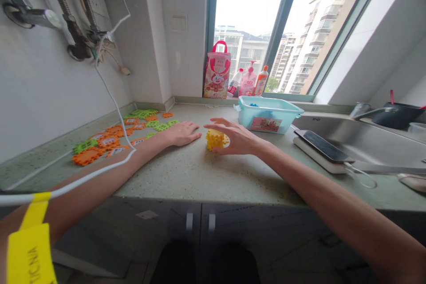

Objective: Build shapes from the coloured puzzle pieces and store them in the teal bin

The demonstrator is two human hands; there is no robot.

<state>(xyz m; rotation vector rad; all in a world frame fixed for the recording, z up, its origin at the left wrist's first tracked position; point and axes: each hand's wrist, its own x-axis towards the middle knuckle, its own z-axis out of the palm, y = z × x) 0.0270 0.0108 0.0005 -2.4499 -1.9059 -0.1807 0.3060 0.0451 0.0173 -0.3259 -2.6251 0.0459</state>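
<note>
A small yellow cube of interlocking plastic pieces [214, 140] sits on the counter near the middle. My right hand [238, 137] curves around it from the right, fingers over its far side and thumb along its near side. A gap shows between the cube and my palm. My left hand [183, 134] lies flat on the counter to the left of the cube, fingers stretched out and holding nothing. Beside and behind my left forearm are loose orange interlocking pieces [108, 140] and green interlocking pieces [142, 114].
A light blue plastic tub [269, 115] with blue pieces inside stands behind my right hand. Farther right, a phone [322, 145] rests on a white block by the sink [362, 137]. A white cable [115, 102] hangs across my left arm. Bottles [248, 82] and a pink bag [217, 75] line the windowsill.
</note>
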